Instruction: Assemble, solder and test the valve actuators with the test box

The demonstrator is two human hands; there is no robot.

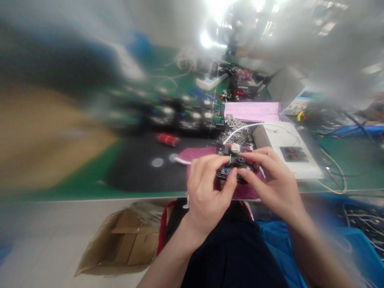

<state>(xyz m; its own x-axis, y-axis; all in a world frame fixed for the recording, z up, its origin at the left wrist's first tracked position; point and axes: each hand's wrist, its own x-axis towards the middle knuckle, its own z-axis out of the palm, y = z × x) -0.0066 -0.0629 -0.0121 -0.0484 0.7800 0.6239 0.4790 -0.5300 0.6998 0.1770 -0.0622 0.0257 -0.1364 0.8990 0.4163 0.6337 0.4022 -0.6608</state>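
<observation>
Left hand (207, 180) curled, thumb and forefinger slightly apart, gripping left side of board (222, 174); right hand (274, 180) grips board too, thumb and forefinger about black part (241, 161). Bench (75, 176) below; purple cloth (199, 153) under board, contact unclear. White connector (235, 148) at board's far side.

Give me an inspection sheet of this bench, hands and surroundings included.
Surface: green bench top, black mat, maroon cloth.
Work in hand: black circuit-board assembly, over the cloth.
Clutter: loose metal fasteners, red roll, pink sheet, white box, other circuit boards.
Hands: left hand and right hand both pinch the assembly.
Cables: white cable arching over the white box.
Surroundings: cardboard box and blue bin below bench level.
</observation>
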